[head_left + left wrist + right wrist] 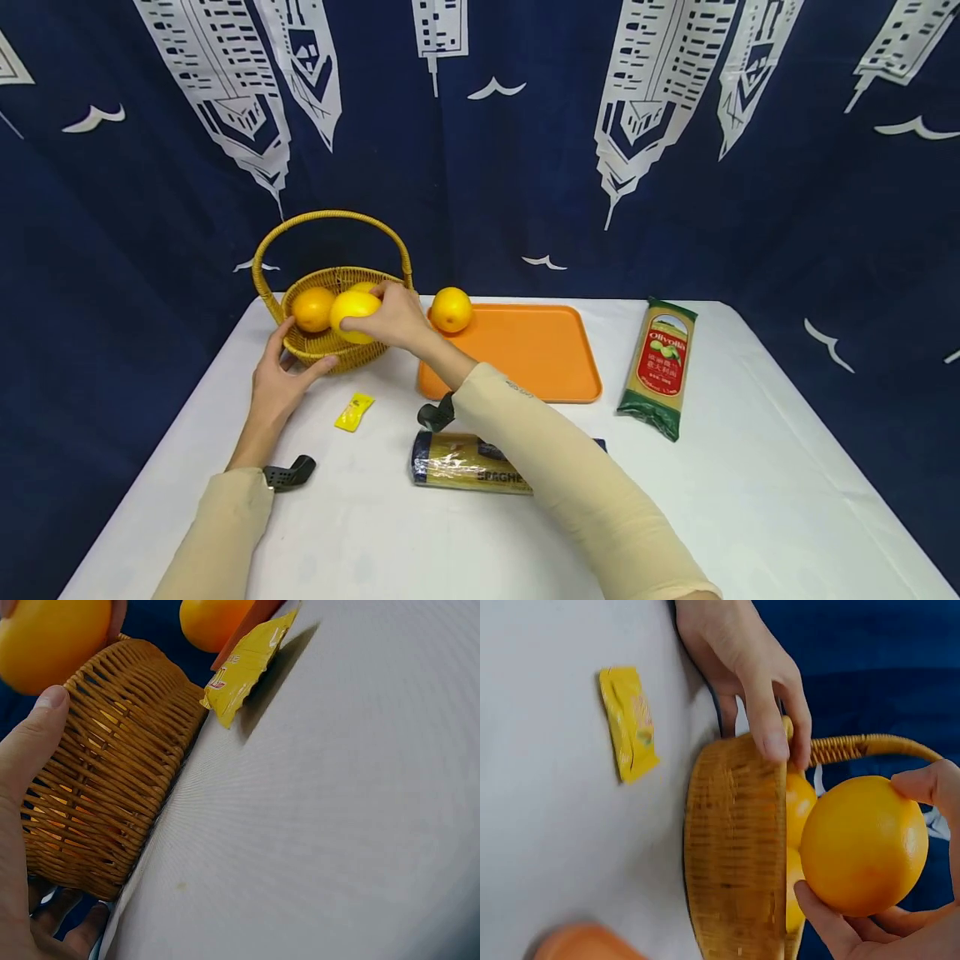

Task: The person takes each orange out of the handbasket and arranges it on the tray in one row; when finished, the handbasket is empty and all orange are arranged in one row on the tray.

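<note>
A wicker basket (360, 358) with a tall arched handle stands at the back left of the table. My left hand (276, 382) grips its near left side, thumb at the rim and fingers round the outside. Over the basket's opening, my right hand (402, 318) holds an orange (864, 846) between thumb and fingers. Inside lie an orange (312, 309) at the left and another orange (365, 287), mostly hidden behind the held one. In the left wrist view, the wicker wall (124, 757) fills the space beside my thumb.
Right of the basket, a loose orange (452, 310) sits at the corner of an orange tray (525, 354). A small yellow packet (354, 412) lies in front of the basket. A spaghetti pack (465, 462) is partly under my right forearm; a green-ended pasta bag (660, 367) lies at right.
</note>
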`<action>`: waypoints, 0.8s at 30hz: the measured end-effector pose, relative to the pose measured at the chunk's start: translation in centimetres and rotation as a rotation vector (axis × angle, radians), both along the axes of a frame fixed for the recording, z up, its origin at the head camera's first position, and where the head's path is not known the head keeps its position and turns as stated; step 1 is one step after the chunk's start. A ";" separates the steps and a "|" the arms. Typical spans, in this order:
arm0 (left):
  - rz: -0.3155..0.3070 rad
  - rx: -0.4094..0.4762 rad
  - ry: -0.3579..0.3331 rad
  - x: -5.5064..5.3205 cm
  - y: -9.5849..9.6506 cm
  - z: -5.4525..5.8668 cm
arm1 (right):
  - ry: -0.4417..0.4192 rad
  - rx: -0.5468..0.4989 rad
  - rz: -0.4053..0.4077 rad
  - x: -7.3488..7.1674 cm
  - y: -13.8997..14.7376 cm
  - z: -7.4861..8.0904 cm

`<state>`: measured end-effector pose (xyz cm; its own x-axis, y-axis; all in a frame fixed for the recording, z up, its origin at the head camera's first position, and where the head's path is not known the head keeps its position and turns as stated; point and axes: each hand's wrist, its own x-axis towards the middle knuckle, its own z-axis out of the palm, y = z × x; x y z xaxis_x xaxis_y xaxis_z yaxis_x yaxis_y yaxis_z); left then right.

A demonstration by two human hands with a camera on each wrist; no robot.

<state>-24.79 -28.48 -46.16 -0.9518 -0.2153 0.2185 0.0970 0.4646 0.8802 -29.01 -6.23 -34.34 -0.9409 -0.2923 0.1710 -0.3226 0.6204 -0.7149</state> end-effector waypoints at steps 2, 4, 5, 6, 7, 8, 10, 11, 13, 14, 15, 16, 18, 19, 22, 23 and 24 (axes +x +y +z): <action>0.005 0.001 -0.002 0.1 0.0 0.0 | -0.024 -0.009 -0.027 0.0 0.8 0.1; 0.006 0.003 0.005 0.1 0.0 0.0 | -0.043 -0.018 -0.057 -0.1 1.6 0.2; 0.006 0.006 0.005 0.1 0.0 0.0 | -0.057 -0.027 -0.071 -0.1 2.0 0.2; 0.005 0.008 0.004 0.2 0.0 0.0 | -0.067 -0.039 -0.084 -0.1 2.4 0.3; 0.005 0.008 0.001 0.2 0.0 0.0 | -0.077 -0.052 -0.098 -0.2 2.9 0.4; 0.004 0.009 -0.001 0.2 0.1 0.0 | -0.081 -0.068 -0.107 -0.2 3.3 0.4; 0.004 0.010 -0.005 0.2 0.1 0.0 | -0.090 -0.098 -0.123 -0.3 4.2 0.6; 0.004 0.012 -0.006 0.2 0.2 0.0 | -0.094 -0.114 -0.130 -0.4 4.7 0.7; 0.006 0.012 -0.004 0.2 0.2 0.0 | -0.099 -0.137 -0.152 -0.7 5.7 0.8; 0.007 0.012 -0.002 0.2 0.2 0.1 | -0.105 -0.150 -0.167 -0.8 6.2 0.9; 0.009 0.012 -0.002 0.2 0.2 0.1 | -0.112 -0.159 -0.185 -1.0 6.7 0.9; 0.010 0.013 -0.003 0.2 0.2 0.1 | -0.120 -0.170 -0.204 -1.2 7.3 0.9; 0.013 0.013 -0.003 0.2 0.1 0.1 | -0.129 -0.186 -0.244 -1.6 8.2 0.9; 0.012 0.014 -0.004 0.2 0.2 0.1 | -0.132 -0.193 -0.265 -1.8 8.7 0.8; 0.017 0.013 -0.006 0.2 0.2 0.1 | -0.134 -0.214 -0.312 -2.3 10.0 0.6; 0.019 0.011 -0.005 0.2 0.2 0.1 | -0.131 -0.218 -0.327 -2.5 10.5 0.5; 0.020 0.011 -0.005 0.2 0.2 0.1 | -0.127 -0.225 -0.342 -2.7 10.9 0.3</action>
